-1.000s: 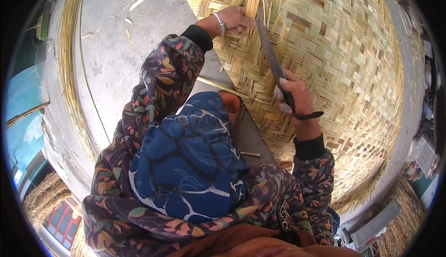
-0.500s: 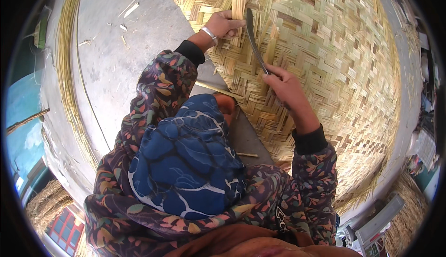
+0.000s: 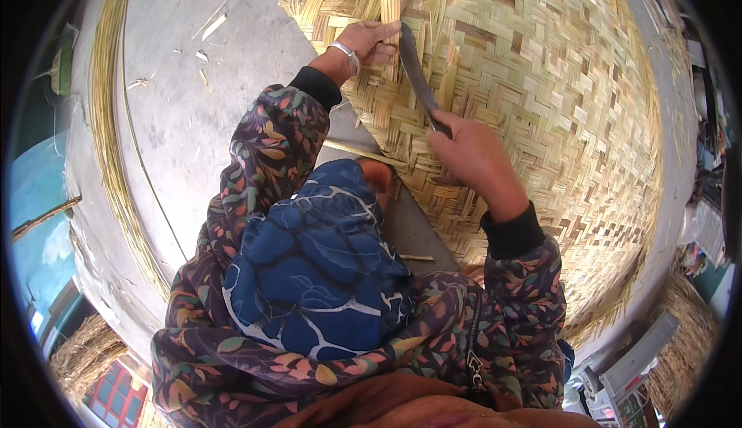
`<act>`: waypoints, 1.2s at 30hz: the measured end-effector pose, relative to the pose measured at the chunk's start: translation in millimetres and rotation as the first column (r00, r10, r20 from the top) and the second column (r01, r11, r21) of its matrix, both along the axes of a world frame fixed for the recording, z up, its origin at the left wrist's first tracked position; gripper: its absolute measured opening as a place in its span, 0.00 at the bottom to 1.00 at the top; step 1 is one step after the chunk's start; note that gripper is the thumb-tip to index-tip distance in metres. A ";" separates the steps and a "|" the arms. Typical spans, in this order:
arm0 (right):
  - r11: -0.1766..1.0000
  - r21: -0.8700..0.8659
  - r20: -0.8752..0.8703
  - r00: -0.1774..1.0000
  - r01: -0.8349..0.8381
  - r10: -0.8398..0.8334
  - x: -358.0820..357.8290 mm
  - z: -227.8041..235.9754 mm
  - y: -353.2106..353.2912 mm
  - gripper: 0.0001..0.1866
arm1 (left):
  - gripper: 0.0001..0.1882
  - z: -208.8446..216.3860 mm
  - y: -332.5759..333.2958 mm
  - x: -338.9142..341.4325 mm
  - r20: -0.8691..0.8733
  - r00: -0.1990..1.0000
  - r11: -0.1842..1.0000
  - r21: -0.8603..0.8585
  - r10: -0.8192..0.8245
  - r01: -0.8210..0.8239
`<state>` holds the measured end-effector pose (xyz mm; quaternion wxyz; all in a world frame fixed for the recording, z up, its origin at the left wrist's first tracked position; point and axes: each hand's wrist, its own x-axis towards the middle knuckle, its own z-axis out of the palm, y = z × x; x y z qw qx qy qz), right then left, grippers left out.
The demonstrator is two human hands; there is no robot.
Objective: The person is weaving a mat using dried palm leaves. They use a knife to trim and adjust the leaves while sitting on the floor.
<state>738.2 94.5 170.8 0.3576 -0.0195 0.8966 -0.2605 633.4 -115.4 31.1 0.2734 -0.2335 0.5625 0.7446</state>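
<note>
A large woven reed mat (image 3: 541,119) spreads across the right half of the floor, its slanting edge towards me. My right hand (image 3: 473,153) is closed round the near end of a curved dark blade, like a sickle (image 3: 415,76), its handle hidden in my fist. The blade's far tip lies beside the fingers of my left hand (image 3: 371,44). That hand is closed at the mat's left edge, thumb and fingers pinching a flat reed strip (image 3: 390,4) that stands out from the weave. A silver bracelet (image 3: 347,56) circles my left wrist.
A long bundle of reeds (image 3: 110,119) lies along the left on the grey floor (image 3: 209,111). Scraps of reed (image 3: 214,27) are scattered there. My knee in blue patterned cloth (image 3: 317,258) is close to the mat edge. Straw heaps (image 3: 85,351) show at the lower left.
The blade has turned to show more of its flat side, and its tip has come down to the left fingers. My right hand has moved slightly left and nearer me.
</note>
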 end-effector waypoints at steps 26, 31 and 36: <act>0.970 0.244 -0.193 0.980 0.011 0.037 6.2 -52.3 -48.0 0.23 | 0.12 15.9 3.8 -7.5 0.141 0.969 0.975 -0.054 -0.205 0.214; 0.975 0.223 -0.205 0.978 0.014 0.033 6.0 -56.1 -39.9 0.22 | 0.10 -0.7 8.5 -12.5 0.238 0.949 0.977 0.000 -0.208 0.214; 0.981 0.191 -0.286 0.955 -0.025 0.080 7.3 -53.5 -40.6 0.17 | 0.11 -2.6 25.8 -25.0 0.182 0.982 0.947 -0.306 -0.041 0.097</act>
